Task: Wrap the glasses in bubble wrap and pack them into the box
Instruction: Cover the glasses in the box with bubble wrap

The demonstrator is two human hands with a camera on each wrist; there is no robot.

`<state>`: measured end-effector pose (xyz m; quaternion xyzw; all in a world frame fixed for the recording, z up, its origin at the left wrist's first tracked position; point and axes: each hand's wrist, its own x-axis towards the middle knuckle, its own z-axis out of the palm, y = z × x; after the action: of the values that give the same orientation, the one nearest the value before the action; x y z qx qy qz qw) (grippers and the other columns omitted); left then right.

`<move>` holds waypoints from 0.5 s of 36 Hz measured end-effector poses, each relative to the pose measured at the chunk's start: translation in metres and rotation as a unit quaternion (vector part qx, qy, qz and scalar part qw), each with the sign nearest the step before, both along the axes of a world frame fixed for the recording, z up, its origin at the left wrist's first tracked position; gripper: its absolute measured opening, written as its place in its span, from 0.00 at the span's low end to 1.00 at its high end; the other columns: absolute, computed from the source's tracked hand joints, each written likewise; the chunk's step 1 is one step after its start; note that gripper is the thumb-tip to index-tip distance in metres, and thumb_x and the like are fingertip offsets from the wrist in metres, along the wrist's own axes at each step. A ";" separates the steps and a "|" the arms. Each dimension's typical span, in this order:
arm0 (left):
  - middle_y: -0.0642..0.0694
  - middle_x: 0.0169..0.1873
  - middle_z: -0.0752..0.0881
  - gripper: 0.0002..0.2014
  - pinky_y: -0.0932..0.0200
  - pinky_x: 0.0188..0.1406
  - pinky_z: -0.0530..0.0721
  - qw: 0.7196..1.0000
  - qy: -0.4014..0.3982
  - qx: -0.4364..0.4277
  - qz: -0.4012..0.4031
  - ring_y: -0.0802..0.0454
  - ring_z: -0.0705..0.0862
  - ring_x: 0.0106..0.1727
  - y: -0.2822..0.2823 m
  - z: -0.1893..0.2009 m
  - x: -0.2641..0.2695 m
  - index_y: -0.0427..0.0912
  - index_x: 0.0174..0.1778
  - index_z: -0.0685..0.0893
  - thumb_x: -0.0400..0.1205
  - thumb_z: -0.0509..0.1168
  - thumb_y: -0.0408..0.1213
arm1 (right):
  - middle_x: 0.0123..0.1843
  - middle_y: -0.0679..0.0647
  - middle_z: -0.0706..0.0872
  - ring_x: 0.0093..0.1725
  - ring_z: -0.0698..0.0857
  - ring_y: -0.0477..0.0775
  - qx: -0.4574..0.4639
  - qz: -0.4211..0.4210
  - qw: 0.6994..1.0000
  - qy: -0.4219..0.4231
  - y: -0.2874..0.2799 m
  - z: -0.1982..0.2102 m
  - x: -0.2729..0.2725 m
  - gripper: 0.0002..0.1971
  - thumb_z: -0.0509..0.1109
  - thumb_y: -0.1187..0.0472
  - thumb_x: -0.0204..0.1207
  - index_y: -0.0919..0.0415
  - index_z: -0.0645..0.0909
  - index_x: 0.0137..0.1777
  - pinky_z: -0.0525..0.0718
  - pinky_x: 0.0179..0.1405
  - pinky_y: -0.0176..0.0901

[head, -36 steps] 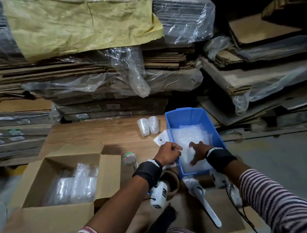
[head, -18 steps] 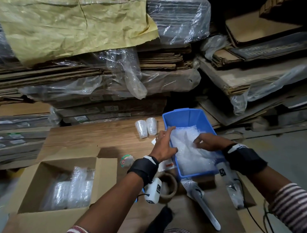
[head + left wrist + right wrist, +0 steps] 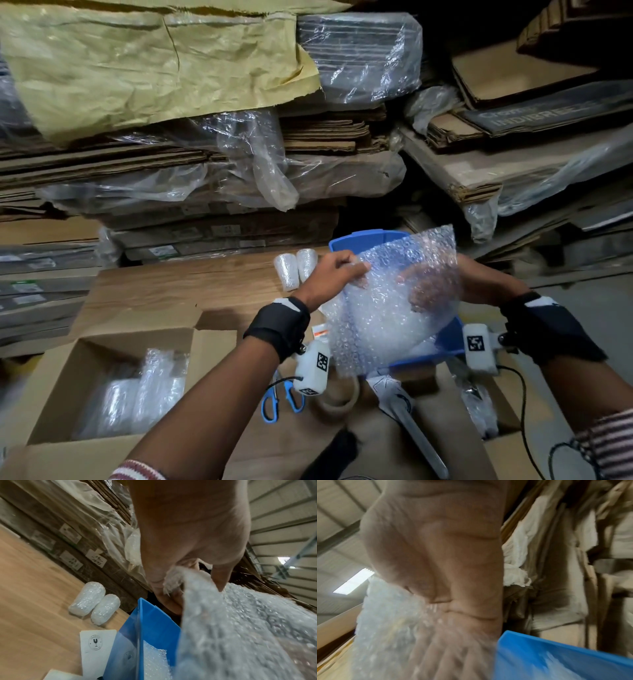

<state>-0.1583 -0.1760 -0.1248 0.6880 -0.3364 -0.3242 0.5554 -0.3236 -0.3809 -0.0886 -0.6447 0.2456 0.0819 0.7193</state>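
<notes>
Lifted since half a second ago: one bubble wrap sheet, then lying in the blue bin, now held up above it; both hands have risen with it.

Left hand: pinches the sheet's top corner at 10 o'clock, thumb against fingers.
Right hand: behind the sheet at 3 o'clock, seen through the film; fingers appear closed on the edge.
Two wrapped glasses: on the wooden board, side by side, at 9 o'clock of the bin.
Cardboard box: at 7 o'clock, open, wrapped bundles inside.
Scissors and a tape roll: at 6 o'clock.

Handling, judged: sheet is very light, limp, somewhat slick; best held by corners or edges, kept spread. Glasses are fragile; grasp round the padded middle, lay down gently.
</notes>
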 end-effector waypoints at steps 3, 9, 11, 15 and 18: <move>0.53 0.28 0.81 0.15 0.62 0.34 0.86 0.997 0.059 -0.010 0.053 0.63 0.82 0.29 0.010 -0.004 0.004 0.40 0.35 0.76 0.88 0.69 0.32 | 0.55 0.78 0.88 0.53 0.90 0.71 0.092 -0.029 0.995 0.006 -0.010 -0.012 -0.006 0.54 0.47 0.20 0.75 0.72 0.86 0.67 0.87 0.58 0.63; 0.42 0.38 0.86 0.06 0.56 0.35 0.89 0.974 0.159 -0.046 0.152 0.52 0.86 0.33 0.031 -0.013 0.009 0.37 0.45 0.81 0.87 0.70 0.33 | 0.59 0.70 0.91 0.50 0.93 0.62 0.059 -0.002 0.997 -0.058 -0.004 -0.047 -0.017 0.46 0.93 0.44 0.48 0.66 0.84 0.66 0.93 0.47 0.50; 0.41 0.40 0.89 0.04 0.55 0.35 0.89 0.965 0.195 -0.056 0.168 0.49 0.88 0.34 0.038 -0.015 0.008 0.39 0.47 0.81 0.86 0.69 0.29 | 0.56 0.69 0.92 0.48 0.93 0.58 -0.010 -0.006 0.999 -0.040 0.005 -0.054 -0.020 0.39 0.95 0.55 0.49 0.66 0.86 0.60 0.92 0.46 0.44; 0.36 0.49 0.92 0.13 0.48 0.45 0.90 0.949 0.263 -0.061 0.160 0.42 0.90 0.44 0.054 -0.018 0.012 0.38 0.59 0.81 0.81 0.72 0.23 | 0.44 0.57 0.92 0.38 0.91 0.46 0.033 -0.116 0.990 -0.069 0.020 -0.058 -0.011 0.21 0.81 0.71 0.66 0.69 0.84 0.60 0.88 0.37 0.34; 0.36 0.50 0.92 0.25 0.52 0.40 0.90 0.949 0.296 -0.032 0.108 0.39 0.90 0.48 0.069 -0.014 0.011 0.39 0.68 0.78 0.76 0.73 0.20 | 0.39 0.54 0.87 0.33 0.89 0.45 0.139 -0.201 0.964 -0.105 0.029 -0.060 -0.002 0.28 0.88 0.60 0.55 0.65 0.84 0.55 0.87 0.32 0.35</move>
<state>-0.1474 -0.1075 -0.1388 0.5751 -0.0907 -0.4401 0.6836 -0.3259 -0.3516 -0.1489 -0.4808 0.2795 -0.0988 0.8252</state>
